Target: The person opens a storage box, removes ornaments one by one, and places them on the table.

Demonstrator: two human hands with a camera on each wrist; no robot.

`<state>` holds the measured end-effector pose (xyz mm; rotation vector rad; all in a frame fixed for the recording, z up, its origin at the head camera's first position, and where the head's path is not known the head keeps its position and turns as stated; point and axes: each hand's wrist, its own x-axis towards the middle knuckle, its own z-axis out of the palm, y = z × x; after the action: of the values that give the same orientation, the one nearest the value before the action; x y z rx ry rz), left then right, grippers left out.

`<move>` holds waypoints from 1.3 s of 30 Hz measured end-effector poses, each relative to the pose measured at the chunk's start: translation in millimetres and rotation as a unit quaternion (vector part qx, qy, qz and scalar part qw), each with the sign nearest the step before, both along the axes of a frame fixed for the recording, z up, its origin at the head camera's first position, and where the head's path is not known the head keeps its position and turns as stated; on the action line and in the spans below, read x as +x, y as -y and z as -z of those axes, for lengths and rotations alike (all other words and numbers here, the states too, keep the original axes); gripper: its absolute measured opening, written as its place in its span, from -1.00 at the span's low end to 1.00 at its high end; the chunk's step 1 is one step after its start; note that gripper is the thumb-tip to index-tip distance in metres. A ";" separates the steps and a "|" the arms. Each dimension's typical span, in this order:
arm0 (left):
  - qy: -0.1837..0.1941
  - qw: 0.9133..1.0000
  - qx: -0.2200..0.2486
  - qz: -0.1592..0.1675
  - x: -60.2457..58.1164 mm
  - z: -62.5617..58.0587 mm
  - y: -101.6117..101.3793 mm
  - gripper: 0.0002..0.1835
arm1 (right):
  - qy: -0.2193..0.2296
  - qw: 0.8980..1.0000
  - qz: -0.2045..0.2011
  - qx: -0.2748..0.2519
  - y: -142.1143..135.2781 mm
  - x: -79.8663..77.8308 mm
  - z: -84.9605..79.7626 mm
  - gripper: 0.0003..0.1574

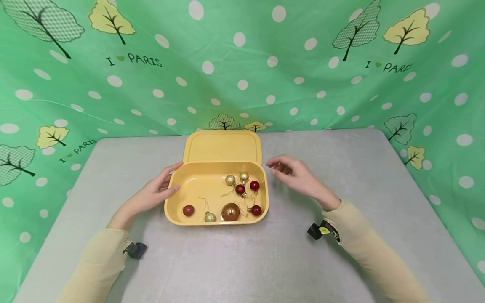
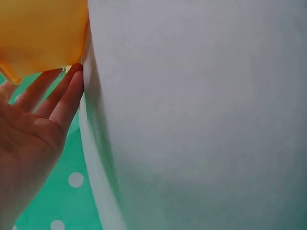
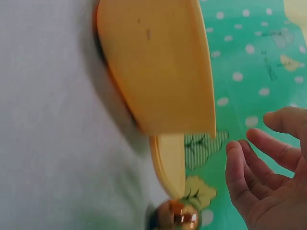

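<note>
My left hand (image 1: 155, 191) holds the left side of an open yellow box (image 1: 216, 223), its thumb over the rim; in the left wrist view the straight fingers (image 2: 67, 103) lie against the outer wall. Just beyond the box's right end is my right hand (image 1: 297, 174), fingers loosely bent and apart from the box. Below it, a shiny copper-coloured Christmas ball (image 3: 184, 218) shows in the right wrist view, partly cut off and separate from the fingers. Inside the box lie a bigger copper ball (image 1: 230, 212), small gold baubles (image 1: 210, 216) and several red baubles (image 1: 188, 210), some with gold strings.
A yellow lid (image 1: 223, 146) lies flat behind the box, against its back edge. The grey table (image 1: 227, 265) reaches back to a green polka-dot cloth (image 1: 242, 63) hung behind and at the sides.
</note>
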<state>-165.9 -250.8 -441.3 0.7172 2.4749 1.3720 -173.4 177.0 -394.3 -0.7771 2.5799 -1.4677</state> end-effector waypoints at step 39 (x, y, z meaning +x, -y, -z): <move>0.023 1.000 -0.002 -0.002 -0.1 1.3 1.2 -0.36 | 0.022 0.984 0.048 0.169 99.7 9.1 4.0 -0.52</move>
<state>-166.0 -252.0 -442.5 0.6720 2.4434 1.3697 -164.3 77.3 -398.3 -0.5755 2.7577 -1.0084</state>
